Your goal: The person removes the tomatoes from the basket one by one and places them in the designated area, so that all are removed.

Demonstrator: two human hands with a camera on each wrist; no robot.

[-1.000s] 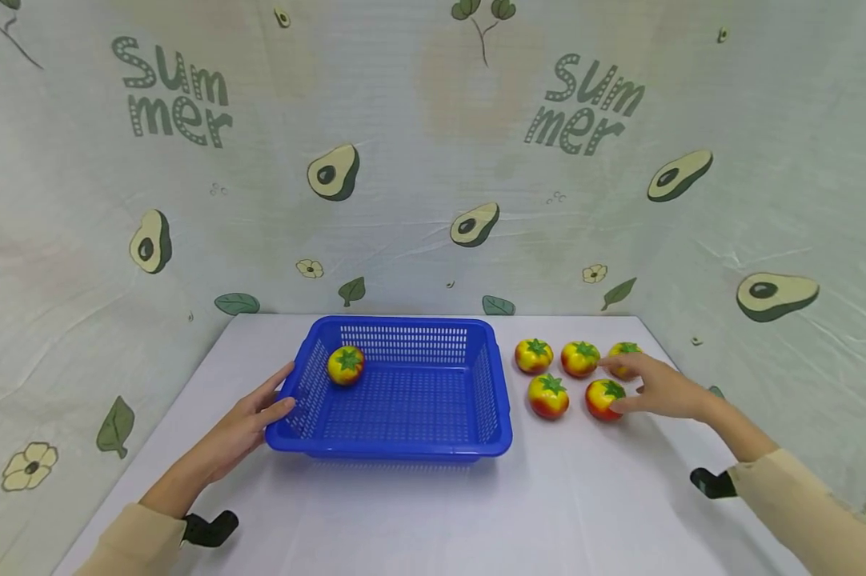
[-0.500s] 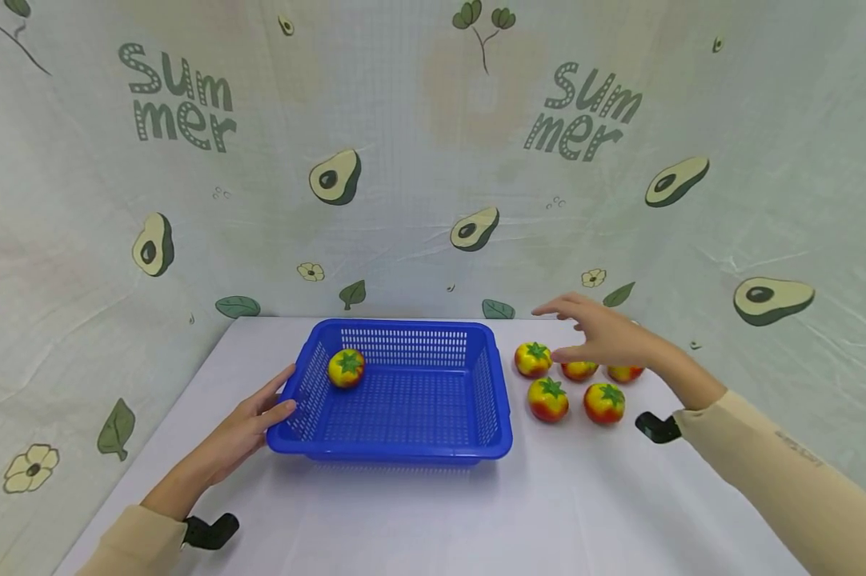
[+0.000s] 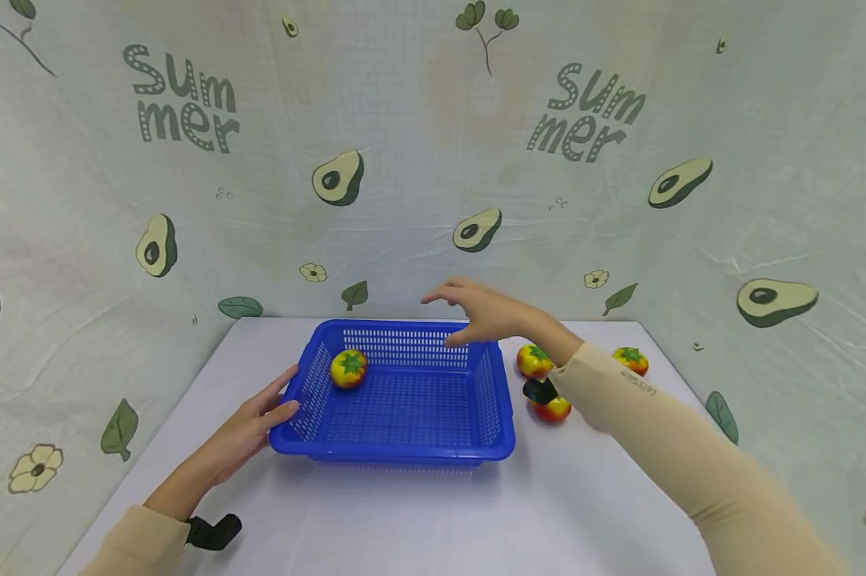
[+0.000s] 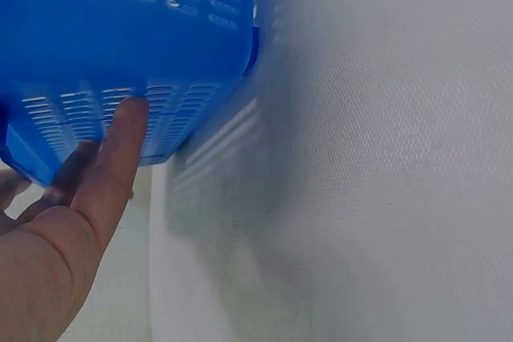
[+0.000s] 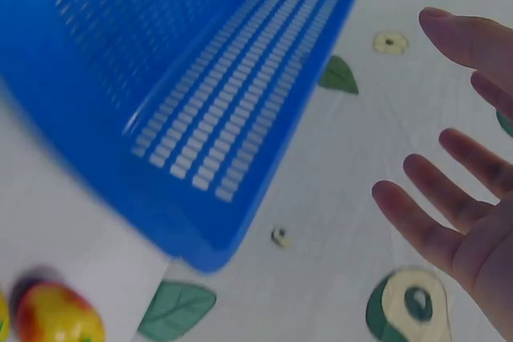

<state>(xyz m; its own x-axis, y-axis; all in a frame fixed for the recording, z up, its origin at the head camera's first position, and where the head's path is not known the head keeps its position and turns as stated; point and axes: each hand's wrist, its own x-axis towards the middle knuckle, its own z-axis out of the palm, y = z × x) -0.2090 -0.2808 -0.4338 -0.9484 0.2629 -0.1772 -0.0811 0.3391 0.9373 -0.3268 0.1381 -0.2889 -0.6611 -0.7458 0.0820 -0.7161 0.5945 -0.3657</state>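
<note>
A blue slotted plastic basket (image 3: 397,404) stands on the table. Inside it, at the left, sits a red-and-yellow round fruit (image 3: 349,370) with a green leafy top. My left hand (image 3: 242,428) rests at the basket's left side, fingers fairly straight, thumb tip at the rim. In the left wrist view the same hand (image 4: 76,218) touches the slotted wall. My right hand (image 3: 487,312), fingers spread and holding nothing, hovers over the basket's back right corner. In the right wrist view an empty gap shows between the right hand's thumb and fingers (image 5: 433,226).
Right of the basket lie more such fruits, among them one near the back (image 3: 532,364), one in front (image 3: 552,410) and one farther right (image 3: 631,360). My right sleeve (image 3: 649,420) hides others. A patterned cloth wall (image 3: 397,264) encloses the table (image 3: 404,520).
My right hand has moved left, from the fruits at the right, up and across to the basket's back right corner, carrying nothing. The left hand and the basket have stayed put.
</note>
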